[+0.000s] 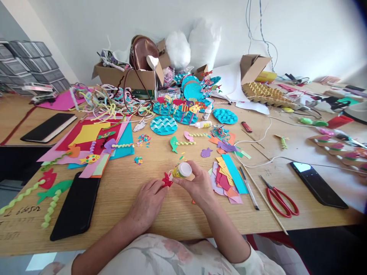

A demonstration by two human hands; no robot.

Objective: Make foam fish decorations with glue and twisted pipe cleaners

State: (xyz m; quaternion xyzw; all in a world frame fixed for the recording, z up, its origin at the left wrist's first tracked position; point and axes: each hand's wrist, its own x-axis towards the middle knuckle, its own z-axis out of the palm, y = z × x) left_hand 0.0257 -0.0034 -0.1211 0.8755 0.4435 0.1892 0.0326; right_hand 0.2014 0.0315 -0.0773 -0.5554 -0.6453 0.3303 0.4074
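Note:
My right hand (201, 186) is closed round a small glue bottle (182, 170), tipped so that its white base faces up and its nozzle end points at a red paper cutout (166, 180). Fingertips of my left hand (147, 203) pinch or press that cutout near the table top; its exact shape is partly hidden. Tiny yellow and green paper bits (182, 157) lie just beyond the bottle. Farther on are a green paper fish on a wavy strip (174, 144), a pink one (188, 136) and a purple paper fish (206, 152).
Paper scraps (225, 177), a pen (250, 189), a thin stick (265, 199), red-handled scissors (282, 200) and a phone (318, 185) lie to the right. Left are a black case (76, 210) and coloured sheets (86, 133). Blue wavy discs (163, 125) and a cardboard box (114, 76) stand behind.

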